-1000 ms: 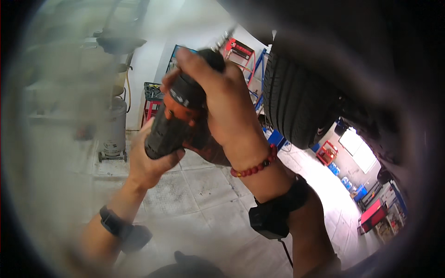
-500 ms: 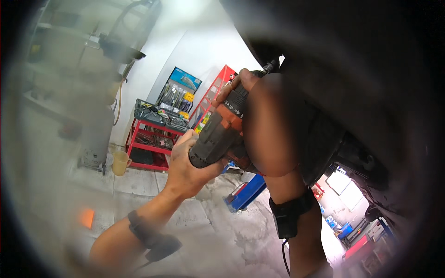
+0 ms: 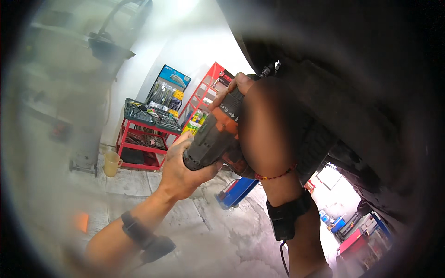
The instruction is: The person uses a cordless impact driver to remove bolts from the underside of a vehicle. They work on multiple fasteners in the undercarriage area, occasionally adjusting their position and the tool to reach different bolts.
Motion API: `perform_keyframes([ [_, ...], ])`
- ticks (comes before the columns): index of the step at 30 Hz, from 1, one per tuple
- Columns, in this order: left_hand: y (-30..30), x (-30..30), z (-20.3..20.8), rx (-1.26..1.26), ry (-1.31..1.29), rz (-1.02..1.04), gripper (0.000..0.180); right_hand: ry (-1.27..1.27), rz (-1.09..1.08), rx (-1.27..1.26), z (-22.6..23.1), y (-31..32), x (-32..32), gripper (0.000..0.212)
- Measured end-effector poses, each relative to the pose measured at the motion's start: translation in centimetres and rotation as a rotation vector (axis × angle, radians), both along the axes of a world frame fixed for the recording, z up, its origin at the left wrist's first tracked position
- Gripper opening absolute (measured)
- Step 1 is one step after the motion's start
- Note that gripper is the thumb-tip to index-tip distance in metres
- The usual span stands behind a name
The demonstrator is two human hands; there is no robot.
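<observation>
Overhead and to the right, one dark car underbody (image 3: 352,92), filling the upper right of the view, with one tyre (image 3: 315,143) showing just behind the raised forearm. Below, a grey tiled workshop floor (image 3: 218,241). At the back, one red tool trolley (image 3: 143,134) loaded with hand tools, one red rack (image 3: 208,90) beside it, one blue lift arm (image 3: 236,192) low on the floor, one yellow jug (image 3: 111,163) standing near the trolley's left leg.

Held up between both hands, one orange-and-grey cordless drill (image 3: 215,136), long axis slanting from lower left to upper right, bit end (image 3: 269,69) pointed up at the underbody and very near or touching it; actual contact too dark to tell. Rear of the drill body cupped in the left hand (image 3: 183,171), grip closed firmly around the back end from below. Right hand (image 3: 241,90) wrapped around the front of the drill near the chuck, fingers curled over it, grip closed on the tool; much of that hand hidden behind its own forearm. Right hand the nearer of the two to the bit and to the underbody, left hand trailing along the same axis.

On the wrists: two dark strapped bands, one per forearm (image 3: 139,234) (image 3: 285,215), and one thin red bead bracelet (image 3: 278,175) on the right.
</observation>
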State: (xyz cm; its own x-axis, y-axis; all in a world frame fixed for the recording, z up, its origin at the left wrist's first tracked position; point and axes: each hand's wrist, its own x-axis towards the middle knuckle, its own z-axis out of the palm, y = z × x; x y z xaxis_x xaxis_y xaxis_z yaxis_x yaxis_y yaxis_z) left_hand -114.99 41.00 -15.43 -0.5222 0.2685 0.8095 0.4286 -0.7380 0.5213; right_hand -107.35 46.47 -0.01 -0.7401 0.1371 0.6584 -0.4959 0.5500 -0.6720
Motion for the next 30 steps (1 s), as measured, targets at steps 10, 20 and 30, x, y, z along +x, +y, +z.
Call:
perform_keyframes([
  [10,0.7,-0.3,-0.3,0.045,-0.074,-0.234,0.040,0.042,-0.089,-0.023,-0.3,-0.6,-0.3,0.032],
  [20,0.0,0.3,0.1,-0.017,-0.096,-0.380,0.043,0.055,-0.153,-0.047,-0.2,-1.2,-0.2,0.031],
  [30,-1.0,-2.1,-0.5,-0.111,-0.197,-0.789,0.052,-0.160,0.091,0.008,0.5,1.1,1.3,0.042],
])
